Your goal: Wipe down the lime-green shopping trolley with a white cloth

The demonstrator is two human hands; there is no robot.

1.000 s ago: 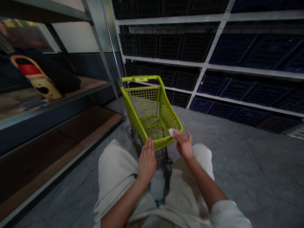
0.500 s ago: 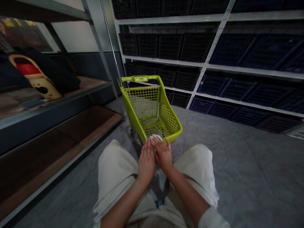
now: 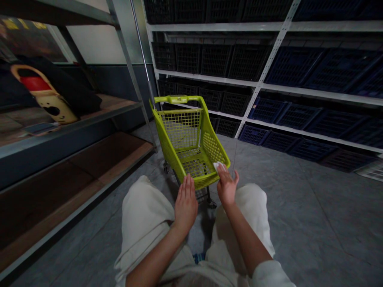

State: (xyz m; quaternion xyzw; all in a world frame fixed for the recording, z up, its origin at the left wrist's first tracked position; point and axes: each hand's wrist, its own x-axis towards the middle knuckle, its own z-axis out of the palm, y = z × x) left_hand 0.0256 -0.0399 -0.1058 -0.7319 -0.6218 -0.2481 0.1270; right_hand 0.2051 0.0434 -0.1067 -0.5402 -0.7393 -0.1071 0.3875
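My right hand (image 3: 226,186) had its fingers closed on a white cloth (image 3: 219,166), pressing it to the near rim of a small lime-green plastic mesh shopping cart (image 3: 181,129), whose long axis pointed away from me. My empty left hand (image 3: 186,205) stayed open beside that rim, apart now from the right, though they had met earlier.

At the fingers (image 3: 224,171) sits a white cloth (image 3: 218,166), against the lime-green square-grid mesh of a shopping cart (image 3: 182,127). Beyond the fingers, black crates (image 3: 214,59) and navy-blue crates (image 3: 311,149) with a lattice pattern fill white shelves (image 3: 227,26) above a mottled grey floor (image 3: 302,215). Left of the fingers lies a cream object (image 3: 55,105) with a red patch and a black hole, while cream trousers (image 3: 245,207) show below them.
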